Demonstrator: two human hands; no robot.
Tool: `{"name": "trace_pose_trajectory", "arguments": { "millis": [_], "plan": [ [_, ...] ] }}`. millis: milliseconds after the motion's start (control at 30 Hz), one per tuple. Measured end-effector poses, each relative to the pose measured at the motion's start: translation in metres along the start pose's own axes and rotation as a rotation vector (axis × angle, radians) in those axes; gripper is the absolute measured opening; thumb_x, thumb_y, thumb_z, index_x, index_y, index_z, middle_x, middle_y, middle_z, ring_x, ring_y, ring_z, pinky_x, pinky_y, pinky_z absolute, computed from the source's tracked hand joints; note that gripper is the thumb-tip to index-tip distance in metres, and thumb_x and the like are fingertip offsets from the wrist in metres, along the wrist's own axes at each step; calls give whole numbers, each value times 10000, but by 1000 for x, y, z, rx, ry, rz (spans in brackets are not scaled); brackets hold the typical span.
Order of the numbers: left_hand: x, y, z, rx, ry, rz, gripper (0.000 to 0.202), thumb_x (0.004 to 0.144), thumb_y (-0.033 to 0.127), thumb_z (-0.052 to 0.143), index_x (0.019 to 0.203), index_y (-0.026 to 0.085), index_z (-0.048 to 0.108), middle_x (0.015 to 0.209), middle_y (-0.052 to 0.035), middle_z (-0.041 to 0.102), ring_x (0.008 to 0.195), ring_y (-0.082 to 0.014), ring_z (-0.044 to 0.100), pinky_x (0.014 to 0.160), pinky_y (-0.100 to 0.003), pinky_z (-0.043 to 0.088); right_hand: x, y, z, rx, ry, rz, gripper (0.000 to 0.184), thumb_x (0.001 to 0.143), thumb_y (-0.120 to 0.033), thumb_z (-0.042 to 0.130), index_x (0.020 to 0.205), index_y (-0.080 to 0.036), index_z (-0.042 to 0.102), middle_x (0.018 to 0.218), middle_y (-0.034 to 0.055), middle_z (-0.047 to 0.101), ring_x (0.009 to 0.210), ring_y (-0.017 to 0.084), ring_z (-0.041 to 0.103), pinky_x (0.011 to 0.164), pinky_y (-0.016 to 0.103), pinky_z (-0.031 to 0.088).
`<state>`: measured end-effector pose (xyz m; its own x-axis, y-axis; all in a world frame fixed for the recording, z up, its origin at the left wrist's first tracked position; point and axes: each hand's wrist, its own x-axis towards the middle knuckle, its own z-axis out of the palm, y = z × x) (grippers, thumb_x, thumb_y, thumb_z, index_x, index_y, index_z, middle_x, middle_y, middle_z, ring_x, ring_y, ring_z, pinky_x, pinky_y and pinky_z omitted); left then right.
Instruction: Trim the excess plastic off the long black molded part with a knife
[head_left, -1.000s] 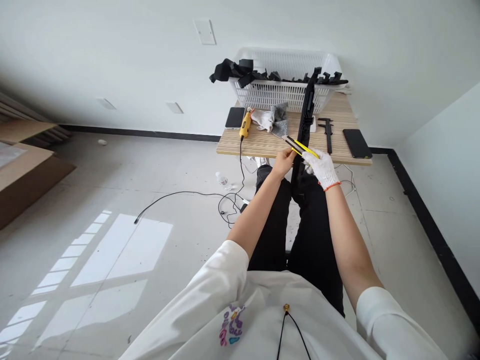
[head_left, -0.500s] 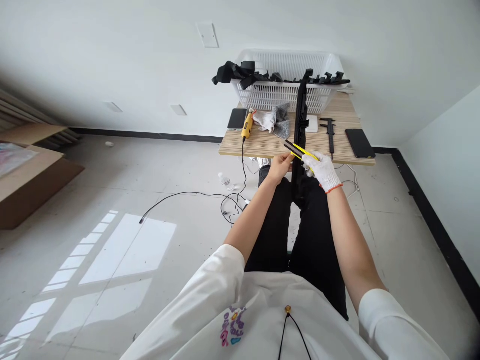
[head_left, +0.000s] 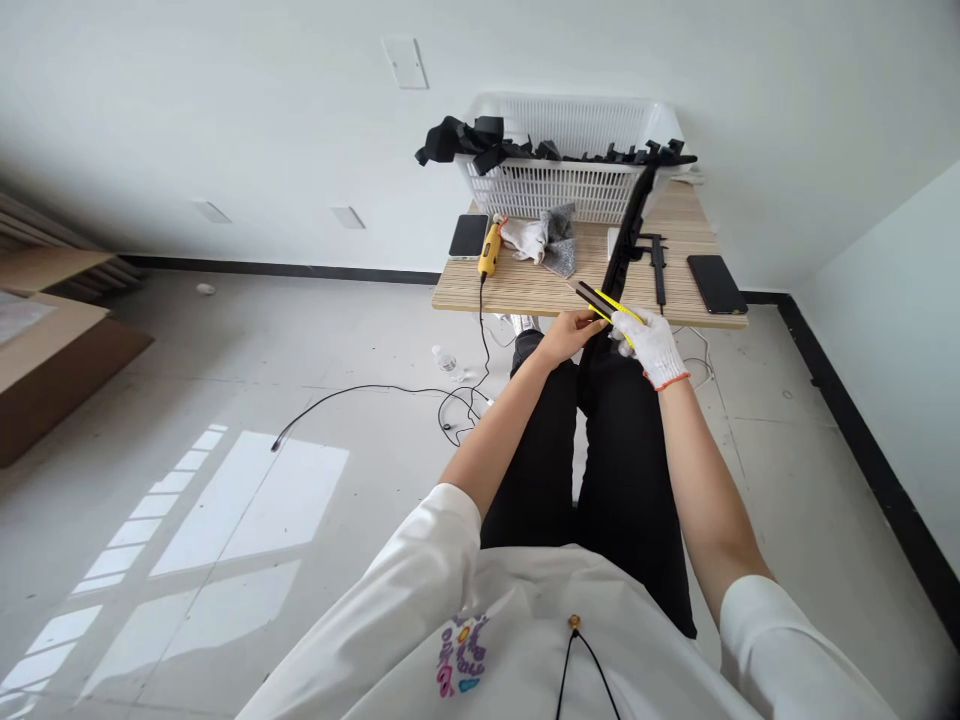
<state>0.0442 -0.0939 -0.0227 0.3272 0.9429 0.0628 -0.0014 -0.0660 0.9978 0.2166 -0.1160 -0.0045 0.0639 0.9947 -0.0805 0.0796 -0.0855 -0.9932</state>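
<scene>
A long black plastic strip with clips along it runs from near the basket down between my knees, leaning to the right at its top. My bare left hand has its fingers closed on the strip near the table's front edge. In my right hand, which wears a white knit glove with an orange cuff, is a yellow-and-black utility knife. The knife lies slantwise across the strip, its tip pointing up and left, close to my left fingers. Whether its edge touches the strip I cannot tell.
On the wooden table are a white basket with black parts, a yellow rotary tool, cloth gloves, black calipers and a dark phone. A black cable trails over the floor.
The top of the black strip has swung to the right, so it now leans. Both hands have shifted slightly right with it, and the knife has stayed in my right hand.
</scene>
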Motion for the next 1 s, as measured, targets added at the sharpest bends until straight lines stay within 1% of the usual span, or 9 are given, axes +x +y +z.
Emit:
{"name": "trace_pose_trajectory", "arguments": {
  "millis": [67,167,267,400,467,533,700,867,1000],
  "plan": [
    [-2,-1,-5,-14,11,11,336,811,451,770,724,158,631,611,43,499,619,-92,484,598,-225,422,2,-6,9,-12,-31,-23,449,720,-515,796,975,-159,698,633,-20,596,458,52,469,391,178,382],
    [-5,-3,-13,-130,16,-56,295,830,429,755,816,153,653,698,31,581,688,-95,546,658,-225,465,5,-15,20,-49,-81,-51,475,693,-502,827,993,-152,712,661,-11,623,468,53,480,397,179,396],
    [-4,-5,-18,-213,-3,-115,303,814,416,778,885,144,666,778,12,649,733,-88,591,714,-222,491,4,-21,23,-98,-122,-66,470,690,-483,837,997,-146,723,647,-14,624,445,53,473,391,185,396],
    [-2,-8,-17,-279,-86,-138,366,791,452,803,934,138,682,826,-23,711,757,-104,647,764,-248,521,3,-22,15,-137,-129,-73,448,725,-500,807,992,-150,726,628,-21,614,421,50,463,382,187,383],
    [-2,-9,-12,-282,-127,-133,402,796,488,791,970,140,694,860,-46,734,787,-133,678,787,-286,538,1,-20,7,-150,-114,-75,431,727,-508,805,958,-152,728,624,-20,611,414,47,457,377,186,371],
    [-2,-10,-6,-255,-138,-113,429,797,514,781,986,138,701,872,-56,740,803,-153,689,782,-301,544,-1,-18,0,-159,-100,-72,422,721,-510,812,930,-154,729,626,-15,614,413,49,462,374,189,366],
    [-4,-6,1,-180,-101,-62,410,801,489,780,1000,137,716,879,-45,731,803,-152,674,742,-279,541,-5,-16,-9,-134,-87,-53,449,730,-519,807,997,-166,727,650,-3,636,425,56,471,380,193,383],
    [-6,0,-5,-169,-62,-43,348,832,432,765,1032,152,710,925,-47,736,864,-165,678,766,-282,554,-2,-20,0,-98,-116,-65,490,711,-508,829,1053,-172,726,655,-10,626,439,57,478,386,191,402],
    [-8,-1,-9,-127,-6,-27,342,839,443,752,1017,155,700,897,-33,711,813,-140,646,705,-242,537,0,-22,5,-90,-146,-75,509,697,-506,839,1060,-165,732,641,-18,616,418,51,459,372,191,392]
  ]
}}
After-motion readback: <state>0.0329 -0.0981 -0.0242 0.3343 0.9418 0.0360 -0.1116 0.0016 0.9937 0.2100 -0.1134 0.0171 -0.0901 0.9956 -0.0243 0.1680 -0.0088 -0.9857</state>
